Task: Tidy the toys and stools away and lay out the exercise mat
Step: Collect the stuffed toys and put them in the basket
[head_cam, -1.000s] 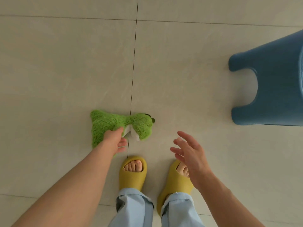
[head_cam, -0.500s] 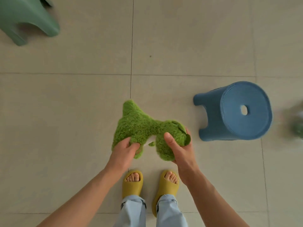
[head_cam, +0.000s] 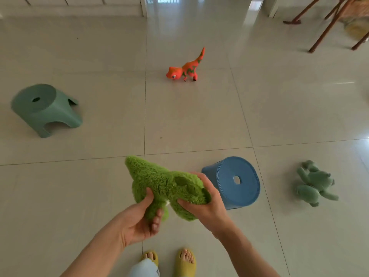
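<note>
A fuzzy green plush toy [head_cam: 157,179] is held up in front of me, off the tiled floor. My left hand [head_cam: 139,221] grips its lower end from below, thumb on top. Around its right end my right hand [head_cam: 207,206] curls its fingers. Just right of my hands a blue plastic stool [head_cam: 235,182] stands on the floor. A green stool [head_cam: 45,109] is at the left. An orange toy dinosaur [head_cam: 184,68] stands farther ahead. A dull green teddy bear [head_cam: 313,184] lies on the floor to the right.
Brown wooden furniture legs [head_cam: 327,27] rise at the far right corner. A white wall base [head_cam: 79,5] runs along the back left. My feet in yellow slippers [head_cam: 185,260] are at the bottom edge.
The plush toy has been lifted from the floor, first by my left hand, then by both. My view has tilted up, so the orange dinosaur, green stool and teddy bear now show.
</note>
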Tool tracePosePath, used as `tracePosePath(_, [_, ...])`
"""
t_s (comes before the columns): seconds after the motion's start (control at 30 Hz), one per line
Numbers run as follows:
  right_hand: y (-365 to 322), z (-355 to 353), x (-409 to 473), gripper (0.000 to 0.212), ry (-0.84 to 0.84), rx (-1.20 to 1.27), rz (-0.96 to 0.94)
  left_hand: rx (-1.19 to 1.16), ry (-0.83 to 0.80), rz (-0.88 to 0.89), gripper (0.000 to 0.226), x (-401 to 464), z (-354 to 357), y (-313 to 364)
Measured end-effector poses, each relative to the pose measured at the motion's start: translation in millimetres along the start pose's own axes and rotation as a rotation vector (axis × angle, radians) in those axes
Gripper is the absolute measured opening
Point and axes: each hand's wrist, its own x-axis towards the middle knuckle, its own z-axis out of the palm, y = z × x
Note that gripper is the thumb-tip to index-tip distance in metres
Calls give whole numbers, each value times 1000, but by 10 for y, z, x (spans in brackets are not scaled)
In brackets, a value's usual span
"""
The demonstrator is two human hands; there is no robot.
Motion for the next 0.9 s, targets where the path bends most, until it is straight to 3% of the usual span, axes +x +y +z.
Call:
tracePosePath(0.2, [-585, -110, 280, 45, -24, 72, -19, 63, -208, 92, 48, -229, 217, 372])
tracePosePath(0.37, [-882, -47, 731, 58, -58, 88, 45, 172, -7, 237, 37, -260, 331, 956])
tracePosePath(0.47, [-993, -20, 1050, 65, -48, -11, 99, 99, 79, 290, 39, -137, 329, 1421])
tracePosePath(0.67, [-1225, -60, 1826, 24, 97, -118, 262, -149, 169, 298, 45, 77, 162, 2502])
tracePosePath(0.9, [-1684, -93, 2729, 24, 176, -31, 284, -142, 186, 247, 47, 169, 154, 3576])
